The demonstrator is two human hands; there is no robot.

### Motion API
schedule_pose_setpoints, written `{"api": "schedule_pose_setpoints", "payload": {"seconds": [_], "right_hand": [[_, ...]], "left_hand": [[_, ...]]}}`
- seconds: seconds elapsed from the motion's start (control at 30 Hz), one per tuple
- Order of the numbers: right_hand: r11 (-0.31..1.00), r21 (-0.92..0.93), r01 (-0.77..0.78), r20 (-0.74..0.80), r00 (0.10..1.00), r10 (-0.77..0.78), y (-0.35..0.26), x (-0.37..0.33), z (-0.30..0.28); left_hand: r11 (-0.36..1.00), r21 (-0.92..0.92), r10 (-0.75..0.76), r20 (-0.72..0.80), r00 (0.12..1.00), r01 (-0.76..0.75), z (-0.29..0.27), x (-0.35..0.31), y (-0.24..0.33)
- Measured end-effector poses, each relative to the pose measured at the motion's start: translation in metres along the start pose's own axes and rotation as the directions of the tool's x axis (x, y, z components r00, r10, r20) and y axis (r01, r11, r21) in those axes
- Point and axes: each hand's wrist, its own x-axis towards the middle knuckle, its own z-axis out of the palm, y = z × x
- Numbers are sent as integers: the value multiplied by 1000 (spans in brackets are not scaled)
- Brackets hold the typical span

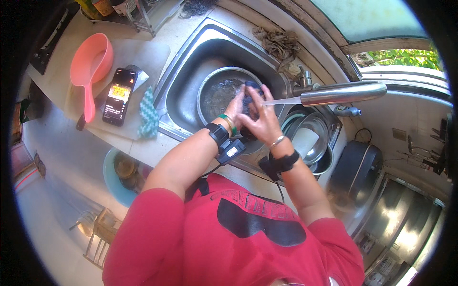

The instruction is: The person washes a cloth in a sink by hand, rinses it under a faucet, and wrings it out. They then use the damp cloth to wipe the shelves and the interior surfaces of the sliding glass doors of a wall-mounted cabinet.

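Observation:
Under the running tap (343, 94), both my hands close around a dark, bluish, lumpy thing (248, 106); its kind is hard to make out. My left hand (235, 107) presses against its left side, with the fingers pointing away from me. From the right, my right hand (265, 118) reaches round it, thumb below and fingers bent over the top, with water striking the fingers. Beneath the hands, a round metal basin (204, 95) with water in it sits inside the steel sink (179, 90). The hands hide part of the basin.
A pink ladle (88, 90), a lit phone (118, 97) and a teal-patterned cloth (148, 114) lie left of the sink. Bowls and a strainer (312, 138) crowd the right basin. A brown rag (277, 45) lies behind; a pale-blue tub (113, 183) stands lower left.

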Motion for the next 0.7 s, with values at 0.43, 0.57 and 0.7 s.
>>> {"api": "schedule_pose_setpoints", "payload": {"seconds": [0.43, 0.57, 0.7], "right_hand": [[967, 136, -214, -94, 969, 228, 39, 20, 43], [758, 292, -583, 154, 811, 565, 73, 37, 44], [725, 335, -602, 226, 798, 558, 79, 42, 27]], "left_hand": [[947, 310, 182, -286, 941, -89, -9, 2, -3], [803, 575, 394, -315, 863, -157, -48, 37, -15], [783, 593, 463, -351, 814, -189, -33, 17, 5]]}}
